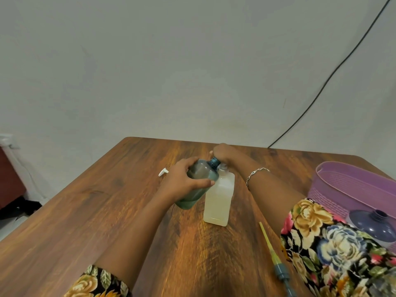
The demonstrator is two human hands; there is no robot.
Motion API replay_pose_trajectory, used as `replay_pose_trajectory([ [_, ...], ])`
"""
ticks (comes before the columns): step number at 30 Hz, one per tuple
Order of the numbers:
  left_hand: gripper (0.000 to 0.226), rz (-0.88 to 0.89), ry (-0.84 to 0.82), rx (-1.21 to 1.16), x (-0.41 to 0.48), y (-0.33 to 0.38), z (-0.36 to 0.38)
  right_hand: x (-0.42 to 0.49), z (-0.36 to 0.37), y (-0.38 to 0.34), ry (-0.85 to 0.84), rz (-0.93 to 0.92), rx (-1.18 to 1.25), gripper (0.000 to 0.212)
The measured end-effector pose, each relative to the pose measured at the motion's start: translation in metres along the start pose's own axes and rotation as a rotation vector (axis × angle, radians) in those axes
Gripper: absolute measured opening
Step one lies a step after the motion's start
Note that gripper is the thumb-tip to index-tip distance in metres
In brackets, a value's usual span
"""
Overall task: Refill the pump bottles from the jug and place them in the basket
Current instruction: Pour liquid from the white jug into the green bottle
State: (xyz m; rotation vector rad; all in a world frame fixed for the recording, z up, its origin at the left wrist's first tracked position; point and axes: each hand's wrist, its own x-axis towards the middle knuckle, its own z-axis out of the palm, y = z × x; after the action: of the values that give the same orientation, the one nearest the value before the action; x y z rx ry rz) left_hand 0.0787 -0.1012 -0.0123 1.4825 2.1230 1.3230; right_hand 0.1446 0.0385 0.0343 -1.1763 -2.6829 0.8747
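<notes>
1. Our left hand (182, 181) is wrapped round the body of the teal bottle (200, 179), thumb on the near side and fingers over the far side. The bottle is tilted, base down toward us and open neck pointing up and away. We can't tell if the base touches the counter (128, 189).
2. That neck ends up right beside the top of the pale square bottle (218, 202). This one stands upright mid-counter with pale yellowish liquid inside. The two bottles look to be touching along their sides.
3. Our right hand (222, 154) is curled just behind both bottle tops, on the far side. Honestly we can't tell what it's gripping, if anything, since the teal neck hides the fingers. There's a bracelet (257, 173) on that wrist.
4. So the hands are close together, left on the teal body, right at the tops.
5. The purple basket (351, 185) sits at the right edge of the counter, well apart from both hands and beyond our right forearm.
6. A purple bottle (375, 228) with an open neck sits just in front of the basket, partly behind our floral sleeve (321, 243).
7. A pump with a yellowish tube (270, 243) lies on the counter near us, blurry. A small white piece (163, 172) lies left of the left hand.
</notes>
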Motion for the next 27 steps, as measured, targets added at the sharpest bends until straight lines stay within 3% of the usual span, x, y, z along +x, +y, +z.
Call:
replay_pose_trajectory([
  [7,0.077,0.003,0.010,-0.029,0.003,0.009,-0.001,-0.001,-0.009,-0.003,-0.028,0.053,0.216,0.021],
  [18,0.076,-0.010,-0.013,-0.008,-0.002,0.001,-0.001,-0.004,-0.002,-0.002,0.026,-0.010,-0.200,0.025],
  [21,0.076,-0.008,-0.004,-0.004,-0.002,0.002,0.000,-0.008,-0.002,-0.005,0.009,0.026,-0.121,0.017],
  [24,0.077,-0.002,0.006,-0.005,-0.002,0.004,-0.001,-0.007,-0.005,-0.007,-0.004,0.036,0.052,0.025],
  [27,0.079,-0.004,0.017,-0.014,0.002,0.007,-0.003,-0.008,-0.010,-0.007,0.000,0.077,0.233,0.009],
])
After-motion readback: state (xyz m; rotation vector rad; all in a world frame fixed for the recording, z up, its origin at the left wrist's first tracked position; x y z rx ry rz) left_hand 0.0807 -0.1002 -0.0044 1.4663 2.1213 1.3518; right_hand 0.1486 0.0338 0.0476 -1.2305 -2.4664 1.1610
